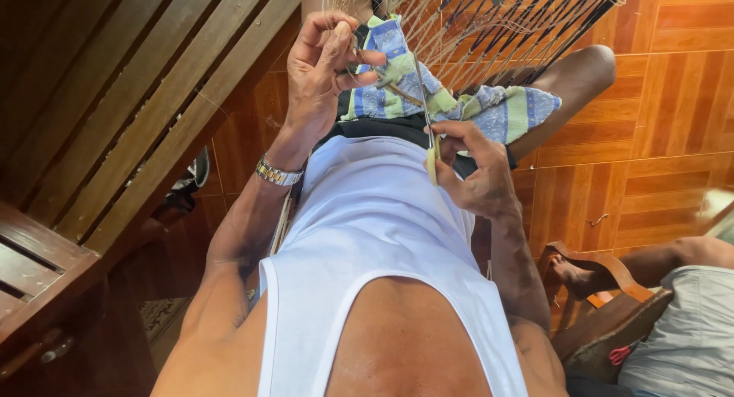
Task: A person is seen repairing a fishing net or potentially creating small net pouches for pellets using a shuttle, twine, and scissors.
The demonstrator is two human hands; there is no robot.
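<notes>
My left hand (325, 68), with a metal watch (277, 172) on its wrist, pinches strands of a fishing net (489, 22) that fans out from the top of the view. My right hand (474, 171) grips a long thin netting needle (430, 129) with a yellowish end, held upright between the two hands. Both hands work above my lap, over blue, white and green striped shorts (497, 110). A white sleeveless shirt (375, 236) covers my torso below them.
A wooden slatted bench (115, 114) runs along the left. The floor is orange-brown parquet tile (673, 99). At the right edge another person's leg (657, 263) and grey shorts (692, 328) rest by a wooden chair arm (604, 263).
</notes>
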